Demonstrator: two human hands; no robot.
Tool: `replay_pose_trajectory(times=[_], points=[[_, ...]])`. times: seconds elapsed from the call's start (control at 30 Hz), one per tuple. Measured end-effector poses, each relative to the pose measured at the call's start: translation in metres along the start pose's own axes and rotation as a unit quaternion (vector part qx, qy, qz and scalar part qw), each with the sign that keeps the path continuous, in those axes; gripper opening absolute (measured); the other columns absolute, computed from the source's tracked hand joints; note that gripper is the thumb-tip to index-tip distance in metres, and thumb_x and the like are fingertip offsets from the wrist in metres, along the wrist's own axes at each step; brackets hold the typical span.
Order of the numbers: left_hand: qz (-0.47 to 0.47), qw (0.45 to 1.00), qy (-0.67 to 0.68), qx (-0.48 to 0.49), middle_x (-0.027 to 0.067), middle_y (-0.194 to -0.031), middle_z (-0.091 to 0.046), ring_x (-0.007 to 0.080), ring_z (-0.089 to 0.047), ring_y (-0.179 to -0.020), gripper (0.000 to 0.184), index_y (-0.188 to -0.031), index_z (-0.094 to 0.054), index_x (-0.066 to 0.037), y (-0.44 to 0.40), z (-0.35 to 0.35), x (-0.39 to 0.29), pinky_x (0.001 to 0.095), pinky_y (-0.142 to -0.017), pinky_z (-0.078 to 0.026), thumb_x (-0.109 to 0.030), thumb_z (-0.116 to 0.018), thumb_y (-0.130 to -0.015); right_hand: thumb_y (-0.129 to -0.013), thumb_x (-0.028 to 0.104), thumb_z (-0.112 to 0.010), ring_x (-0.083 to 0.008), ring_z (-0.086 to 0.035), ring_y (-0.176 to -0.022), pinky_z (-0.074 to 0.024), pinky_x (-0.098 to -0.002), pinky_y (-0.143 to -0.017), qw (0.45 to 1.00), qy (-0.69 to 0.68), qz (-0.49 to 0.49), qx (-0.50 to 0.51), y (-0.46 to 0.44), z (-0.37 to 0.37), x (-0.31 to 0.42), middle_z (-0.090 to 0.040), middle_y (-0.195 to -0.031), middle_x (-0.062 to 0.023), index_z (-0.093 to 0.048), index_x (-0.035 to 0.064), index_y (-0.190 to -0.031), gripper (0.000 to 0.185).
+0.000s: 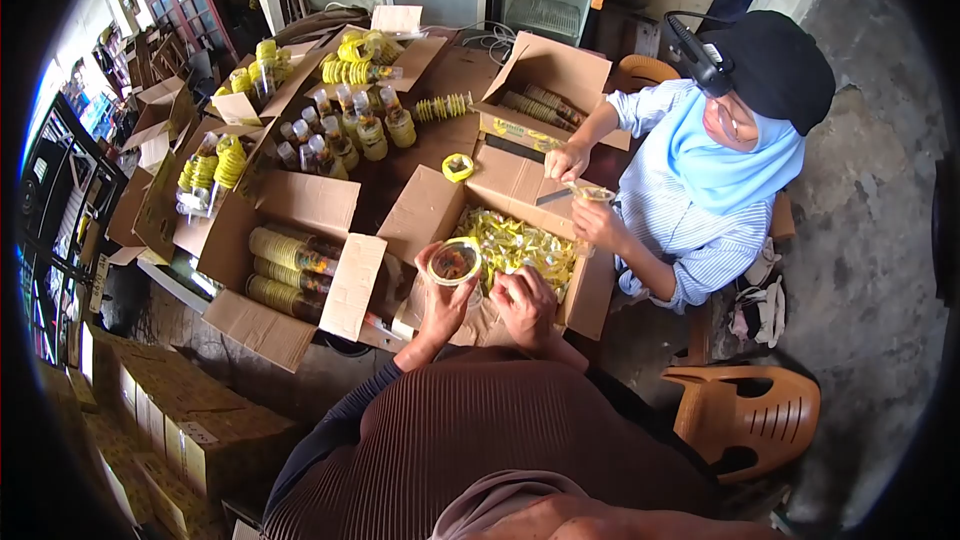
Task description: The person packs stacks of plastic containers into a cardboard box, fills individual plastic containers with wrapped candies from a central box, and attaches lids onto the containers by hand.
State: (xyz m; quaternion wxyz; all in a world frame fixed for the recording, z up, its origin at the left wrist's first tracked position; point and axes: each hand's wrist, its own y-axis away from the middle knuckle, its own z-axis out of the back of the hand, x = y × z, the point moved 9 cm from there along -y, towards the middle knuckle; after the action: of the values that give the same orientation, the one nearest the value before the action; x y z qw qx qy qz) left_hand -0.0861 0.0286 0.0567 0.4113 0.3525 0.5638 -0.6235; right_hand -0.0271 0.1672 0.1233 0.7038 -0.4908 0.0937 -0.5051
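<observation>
My left hand (447, 302) is wrapped round a clear plastic cup (455, 262) with a pale yellow rim. Its mouth faces up towards me, and dark reddish bits show inside. Close by on the right, my right hand (525, 305) is closed with its fingertips pressed together. Whatever is between them is too small to make out. Both hands are over the near edge of an open cardboard box (408, 221) full of small yellow and clear plastic pieces (515, 243). A yellow ring-shaped roll (458, 168) lies beyond that box's left flap.
Across the right corner, a co-worker (700, 160) handles a similar cup (593, 194). To my left, an open box (270, 337) holds stacked cups (290, 270). Several filled cups (370, 130) stand farther back. An orange plastic chair (700, 420) is behind me on the right.
</observation>
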Motion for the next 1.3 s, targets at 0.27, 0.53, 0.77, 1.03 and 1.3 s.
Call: replay_pose_trajectory(times=[0.27, 0.53, 0.77, 1.03, 1.3], points=[[0.024, 0.998, 0.046, 0.024, 0.0155, -0.121, -0.041, 0.0218, -0.049, -0.11, 0.062, -0.127, -0.026, 0.0, 0.004, -0.009, 0.005, 0.0342, -0.095, -0.041, -0.01, -0.068, -0.083, -0.072, 0.005, -0.07, -0.0246, -0.055, -0.065, -0.0459, -0.0355, -0.056, 0.998, 0.024, -0.024, 0.045, -0.011, -0.013, -0.007, -0.051, -0.073, -0.0072, -0.058, 0.006, -0.081, 0.016], [0.024, 0.999, 0.033, 0.008, 0.0133, -0.116, -0.047, 0.0199, -0.051, -0.107, 0.063, -0.127, -0.027, -0.001, -0.006, 0.002, 0.017, 0.0322, -0.093, -0.043, -0.008, -0.07, -0.081, -0.07, 0.0, -0.07, -0.0263, -0.054, -0.061, -0.0442, -0.0364, -0.053, 0.996, -0.047, -0.07, -0.009, -0.006, -0.002, -0.021, -0.05, -0.069, -0.0079, -0.056, 0.0065, -0.08, 0.019], [0.028, 0.993, 0.085, 0.077, 0.0134, -0.119, -0.049, 0.0208, -0.051, -0.111, 0.065, -0.128, -0.03, -0.002, -0.005, -0.009, 0.013, 0.0338, -0.096, -0.043, -0.011, -0.072, -0.08, -0.07, 0.005, -0.072, -0.0233, -0.054, -0.062, -0.0449, -0.0355, -0.053, 0.999, 0.021, -0.04, 0.015, -0.004, -0.003, -0.018, -0.05, -0.069, -0.0057, -0.056, 0.008, -0.074, 0.017], [0.075, 0.968, 0.178, 0.159, 0.011, -0.123, -0.046, 0.0203, -0.048, -0.116, 0.085, -0.141, -0.02, -0.003, -0.007, -0.022, 0.013, 0.0351, -0.101, -0.039, -0.018, -0.075, -0.077, -0.067, 0.0, -0.071, -0.0255, -0.055, -0.063, -0.0456, -0.0362, -0.054, 0.996, -0.033, -0.087, 0.004, 0.003, 0.01, -0.035, -0.051, -0.07, -0.0072, -0.06, 0.0072, -0.082, 0.019], [0.07, 0.968, 0.199, 0.134, 0.0125, -0.12, -0.049, 0.0194, -0.052, -0.111, 0.066, -0.128, -0.03, -0.003, -0.006, -0.021, 0.011, 0.0329, -0.094, -0.045, -0.012, -0.072, -0.077, -0.073, 0.004, -0.072, -0.022, -0.055, -0.061, -0.0449, -0.0339, -0.052, 0.999, 0.038, -0.014, 0.014, -0.001, 0.006, -0.017, -0.05, -0.069, -0.0051, -0.056, 0.0083, -0.076, 0.017]])
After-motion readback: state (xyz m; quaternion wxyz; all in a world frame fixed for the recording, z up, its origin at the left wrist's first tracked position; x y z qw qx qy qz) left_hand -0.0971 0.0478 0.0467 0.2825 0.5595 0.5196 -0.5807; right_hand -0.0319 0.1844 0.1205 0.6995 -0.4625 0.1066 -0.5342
